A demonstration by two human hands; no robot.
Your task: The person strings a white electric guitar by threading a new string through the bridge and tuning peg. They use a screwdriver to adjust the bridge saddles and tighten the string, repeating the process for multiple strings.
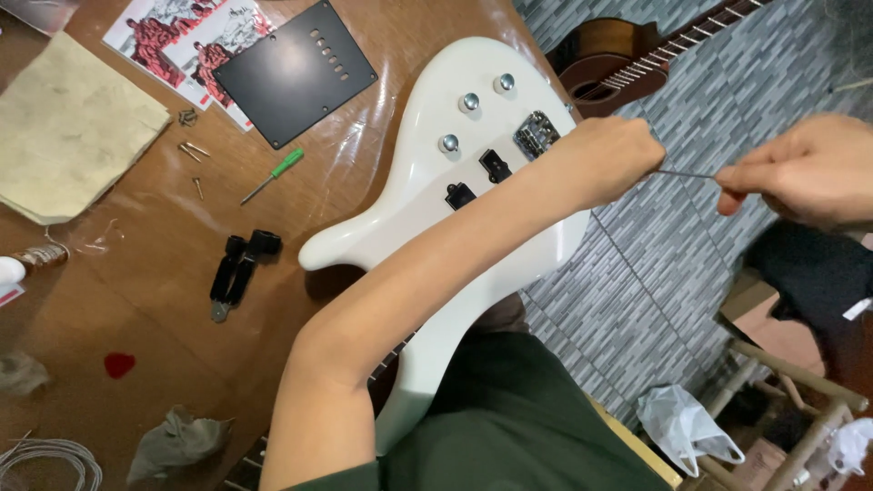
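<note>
a thin metal guitar string (687,174) runs taut between the two hands, off the table edge at about 3 o'clock from the white electric bass body (473,200). the left hand (611,159) is closed in a fist round one end of the string, just beside the chrome bridge (536,134), its forearm crossing over the bass body from 7 o'clock. the right hand (805,171) sits at 3 o'clock from the left, thumb and fingers pinched tight on the other end of the string, above the grey tiled floor (655,273).

the bass lies flat on the brown table (136,300), with three chrome knobs (469,102) at 12 o'clock of its body and two black pickups (477,180) below them. at 9 o'clock from the body lies a black string winder (238,270); at 10 o'clock a green-handled screwdriver (273,175), a few loose screws (193,150) and a black back plate (294,71). a red pick (119,364) lies at 8 o'clock, and a brown ukulele (618,56) rests on the floor at 1 o'clock.
</note>
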